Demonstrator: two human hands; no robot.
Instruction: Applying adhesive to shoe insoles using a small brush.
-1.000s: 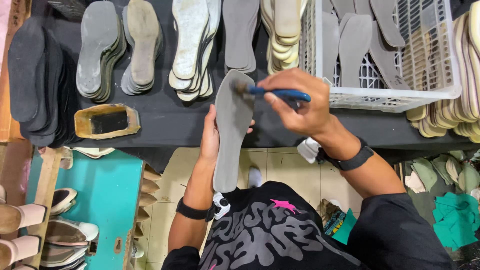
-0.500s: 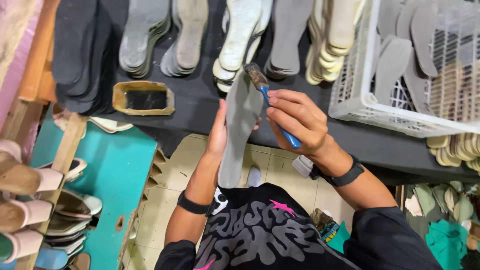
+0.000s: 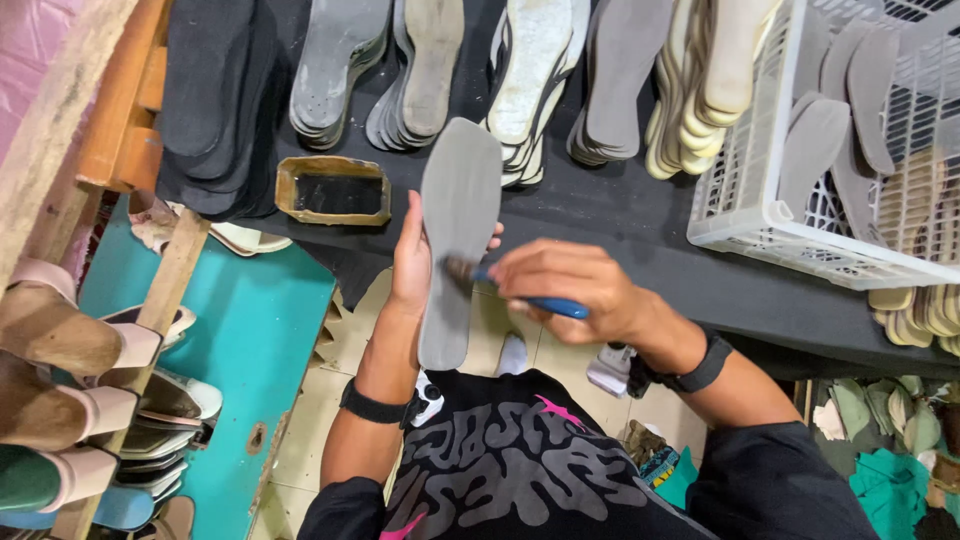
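Observation:
My left hand (image 3: 412,258) holds a long grey shoe insole (image 3: 455,230) upright from behind, its toe end pointing away from me. My right hand (image 3: 560,290) grips a blue-handled brush (image 3: 530,300), and the bristles touch the lower middle of the insole's face. Both hands are over the near edge of a black-covered table (image 3: 620,215). A rectangular yellowish tin with dark contents (image 3: 335,190) sits on the table just left of the insole.
Stacks of grey, black and cream insoles (image 3: 430,65) line the table's far side. A white plastic basket (image 3: 760,190) with more soles stands at the right. A wooden rack with finished shoes (image 3: 70,340) and a teal surface (image 3: 250,340) are at the left.
The brush has travelled from the insole's toe end down to its lower middle. My head has shifted, so the table and the basket sit further right in view.

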